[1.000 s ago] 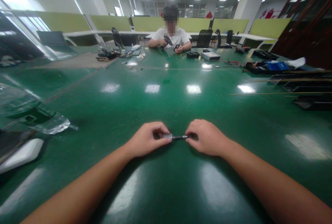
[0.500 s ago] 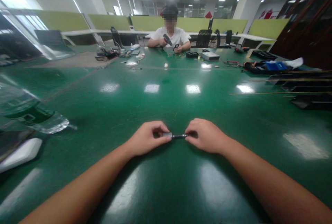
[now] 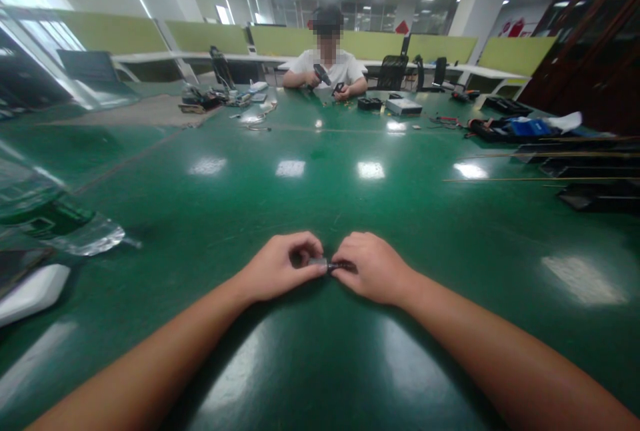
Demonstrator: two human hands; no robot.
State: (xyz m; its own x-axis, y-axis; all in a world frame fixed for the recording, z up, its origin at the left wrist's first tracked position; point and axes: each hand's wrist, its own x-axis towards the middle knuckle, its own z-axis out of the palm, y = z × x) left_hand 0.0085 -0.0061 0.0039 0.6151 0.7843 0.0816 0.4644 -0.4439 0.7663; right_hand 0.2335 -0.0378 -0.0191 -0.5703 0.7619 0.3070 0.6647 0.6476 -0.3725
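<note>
Near six o'clock on the green table (image 3: 320,204), forearm support is best used. By the left hand (image 3: 273,270), at nine o'clock of the slim piece, its grey end (image 3: 319,262) is pinched; by the right hand (image 3: 375,270), at three, its dark shaft (image 3: 341,264). Straight alignment and light, even pressure are advised.
</note>
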